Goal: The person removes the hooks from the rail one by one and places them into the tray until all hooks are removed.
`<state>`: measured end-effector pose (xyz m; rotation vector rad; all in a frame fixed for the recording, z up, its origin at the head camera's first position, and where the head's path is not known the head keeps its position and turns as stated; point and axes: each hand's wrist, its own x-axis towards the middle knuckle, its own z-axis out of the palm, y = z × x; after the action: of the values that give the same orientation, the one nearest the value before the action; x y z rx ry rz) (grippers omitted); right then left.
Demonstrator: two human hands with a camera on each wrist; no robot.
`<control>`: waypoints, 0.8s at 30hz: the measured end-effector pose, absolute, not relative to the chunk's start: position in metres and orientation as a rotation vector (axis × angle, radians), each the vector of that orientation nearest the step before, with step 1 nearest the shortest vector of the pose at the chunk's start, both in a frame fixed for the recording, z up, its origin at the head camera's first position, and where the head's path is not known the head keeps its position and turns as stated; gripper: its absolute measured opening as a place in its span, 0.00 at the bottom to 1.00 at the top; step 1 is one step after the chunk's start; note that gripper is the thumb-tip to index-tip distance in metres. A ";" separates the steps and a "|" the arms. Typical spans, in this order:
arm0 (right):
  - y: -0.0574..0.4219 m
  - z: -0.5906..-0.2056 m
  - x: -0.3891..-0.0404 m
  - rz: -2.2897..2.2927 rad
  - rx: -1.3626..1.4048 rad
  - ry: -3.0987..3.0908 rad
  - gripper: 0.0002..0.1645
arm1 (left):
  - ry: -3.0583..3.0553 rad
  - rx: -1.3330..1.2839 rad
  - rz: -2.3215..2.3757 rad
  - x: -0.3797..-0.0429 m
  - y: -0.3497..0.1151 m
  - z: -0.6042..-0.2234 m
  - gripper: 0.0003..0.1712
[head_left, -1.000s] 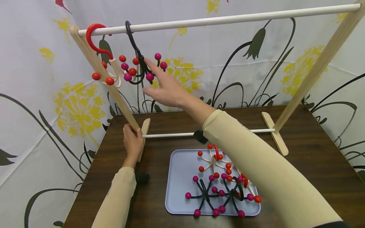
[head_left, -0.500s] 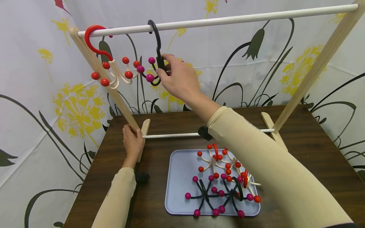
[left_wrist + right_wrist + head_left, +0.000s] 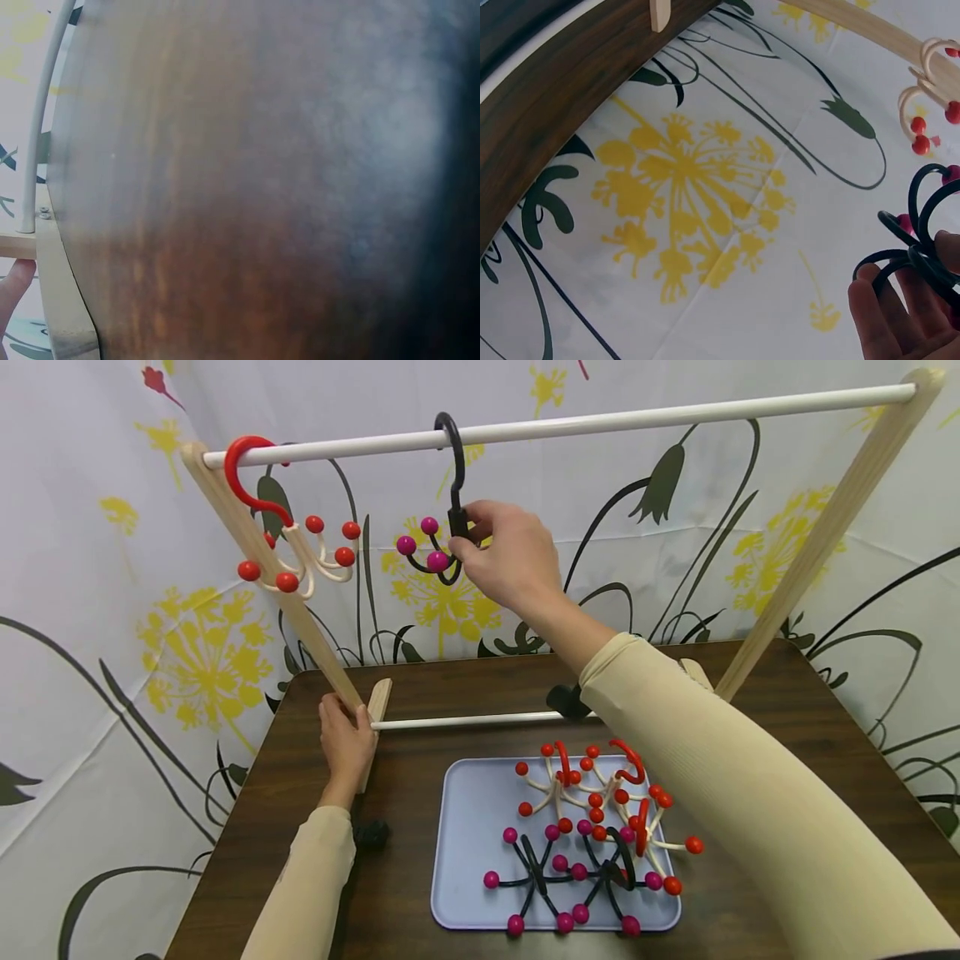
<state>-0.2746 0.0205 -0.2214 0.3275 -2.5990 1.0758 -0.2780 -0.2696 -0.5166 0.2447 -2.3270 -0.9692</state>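
My right hand point(image 3: 513, 552) pinches the stem of a black multi-armed hanger point(image 3: 457, 477) with magenta ball tips. Its hook sits over the white top rod point(image 3: 600, 423). In the right wrist view my fingers point(image 3: 874, 322) are by the hanger's curved black arms, partly cut off by the frame edge. My left hand point(image 3: 347, 747) grips the foot of the left wooden post point(image 3: 322, 656), thumb on the near side. One finger point(image 3: 16, 285) shows against the wood in the left wrist view. A cream hanger with a red hook point(image 3: 232, 468) and red balls hangs at the rod's left end.
A pale blue tray point(image 3: 456, 877) on the dark wooden table point(image 3: 405, 827) bears several more hangers, black ones point(image 3: 536, 868) in front and cream ones point(image 3: 558, 785) behind. A lower white rod point(image 3: 465, 721) joins the stand's feet. A flower-print curtain point(image 3: 90, 693) backs the table.
My right hand has gone from touching the black hanger to pinching its stem, and the hanger has slid right along the rod, away from the red-hooked one. My left hand stays put.
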 end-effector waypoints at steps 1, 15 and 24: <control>0.023 -0.221 -0.275 1.103 0.337 -2.591 0.21 | -2.325 0.248 -0.968 -0.278 -0.270 -0.517 0.19; 0.066 -0.200 -0.266 1.221 0.493 -2.545 0.18 | -2.331 0.268 -0.961 -0.274 -0.273 -0.520 0.19; 0.074 -0.217 -0.253 1.297 0.674 -2.619 0.17 | -2.331 0.274 -0.947 -0.275 -0.274 -0.520 0.19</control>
<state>-0.2529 0.0737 -0.2168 0.6743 -2.6191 1.2970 -0.2748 -0.2736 -0.5201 0.2739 -2.3311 -0.9467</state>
